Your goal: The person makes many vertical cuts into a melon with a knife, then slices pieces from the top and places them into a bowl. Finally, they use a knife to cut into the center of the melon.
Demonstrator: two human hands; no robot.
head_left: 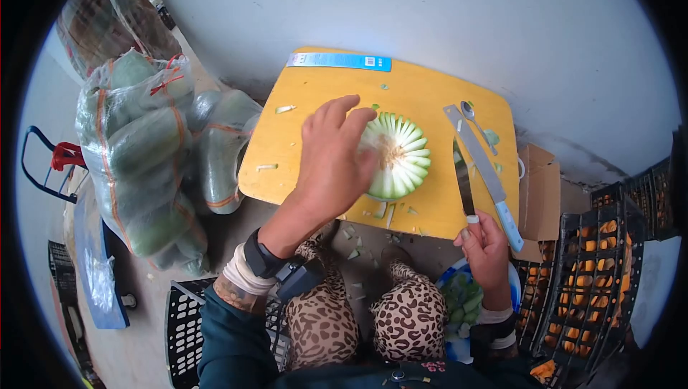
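Note:
A round piece of pale green and white melon (405, 163), its rim cut into many petal-like slices around a seedy centre, sits on the yellow table (279, 145). My left hand (331, 156) hovers at its left side, fingers spread and bent, thumb overlapping the melon's edge in this view. In my right hand (487, 249), at the table's front right edge, is a knife (462, 181) held by its handle, blade pointing away from me. Just right of it lies a long blade with a light blue handle (509, 225), and beside that a spoon (479, 127).
A blue-white packet (340, 60) lies along the table's far edge. Wrapped green melons (147, 152) are stacked at left by a blue trolley (100, 267). At right stand a cardboard box (541, 188) and black crates (588, 281). A basin of green pieces (462, 299) is below my right hand.

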